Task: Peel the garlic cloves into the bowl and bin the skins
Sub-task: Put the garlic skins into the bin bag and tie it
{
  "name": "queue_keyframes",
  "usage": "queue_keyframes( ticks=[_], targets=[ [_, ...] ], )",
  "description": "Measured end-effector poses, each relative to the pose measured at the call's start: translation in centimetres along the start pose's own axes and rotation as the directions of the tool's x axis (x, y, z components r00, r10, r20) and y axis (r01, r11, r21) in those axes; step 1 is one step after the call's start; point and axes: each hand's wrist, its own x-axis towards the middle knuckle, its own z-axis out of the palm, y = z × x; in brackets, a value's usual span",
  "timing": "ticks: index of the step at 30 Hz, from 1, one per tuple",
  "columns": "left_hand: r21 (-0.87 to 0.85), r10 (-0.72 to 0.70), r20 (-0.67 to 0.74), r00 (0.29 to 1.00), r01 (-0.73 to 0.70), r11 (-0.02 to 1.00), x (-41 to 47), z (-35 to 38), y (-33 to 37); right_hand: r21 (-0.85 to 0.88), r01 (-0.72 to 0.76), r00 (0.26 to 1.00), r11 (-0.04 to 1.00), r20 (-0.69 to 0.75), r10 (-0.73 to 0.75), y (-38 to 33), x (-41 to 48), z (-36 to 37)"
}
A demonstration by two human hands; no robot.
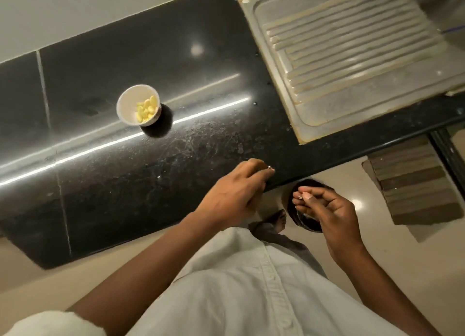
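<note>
Readable text, labels, brands, numbers, signs: none in view.
- White bowl (127, 101), centre left of frame: plain wall, no print.
- Black bench (125, 174), across the middle: bare polished stone, unmarked.
- Steel drainboard (352, 58), upper right: ribbed metal, no stamp legible.
- White shirt (239, 285), lower centre: plain cloth, no tag or logo legible.

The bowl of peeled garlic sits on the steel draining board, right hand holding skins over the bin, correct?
No: in the head view the bowl sits on the black counter, left of the draining board; the rest holds.
</note>
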Motion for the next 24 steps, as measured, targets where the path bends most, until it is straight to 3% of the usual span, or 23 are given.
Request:
queue_keyframes(
  ticks=[5, 11, 18, 21, 24],
  targets=[
    [-0.062, 0.240, 0.058, 0.969, -0.236, 0.970, 6.3, 2.4, 5.1, 0.073, 0.009, 0.979, 0.997, -0.204, 0.006, 1.0, -0.7, -4.1],
    [-0.159, 0.332, 0.180, 0.926, -0.306, 0.939, 12.2, 8.1, 9.5, 0.191, 0.025, 0.858, 0.981, -0.508, 0.077, 5.2, -0.7, -9.4],
    [-0.207, 0.167, 0.404, 0.899, -0.088, 0.974, 16.9, 17.1, 11.7, 0.196, -0.093, 0.671, 0.976, -0.712, 0.207, 12.7, 1.9, -13.4],
    [-0.233, 0.026, 0.478, 0.878, 0.098, 0.967, 18.3, 21.1, 11.8, 0.102, -0.148, 0.674, 0.984, -0.718, 0.175, 15.7, 3.9, -14.2],
    [-0.274, -0.102, 0.564, 0.819, 0.302, 0.913, 19.4, 24.9, 11.7, -0.081, -0.189, 0.736, 0.979, -0.672, 0.087, 18.1, 6.0, -14.7]
  ],
)
